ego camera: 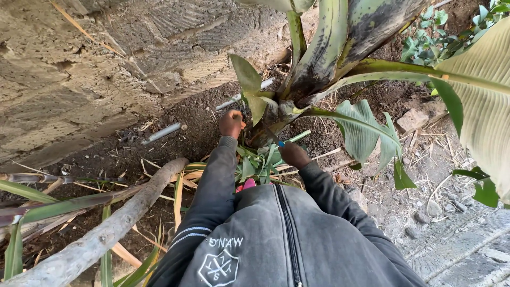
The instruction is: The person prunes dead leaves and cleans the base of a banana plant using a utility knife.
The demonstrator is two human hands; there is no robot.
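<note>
A banana plant's thick green stem (319,58) rises from dark soil at the foot of a stone wall. My left hand (232,124) is closed and pressed against the stem's base, beside a small pale leaf (248,85). My right hand (294,154) grips a knife with a blue handle (278,141), its blade pointing up into the stem's base. Cut green leaf pieces (260,165) lie between my two forearms. What the left hand grips is hidden.
A rough stone wall (79,69) fills the upper left. A thick dry branch (111,228) lies across the lower left. A grey pipe (162,133) rests on the soil. Broad leaves (478,90) hang at the right; stones (419,119) lie nearby.
</note>
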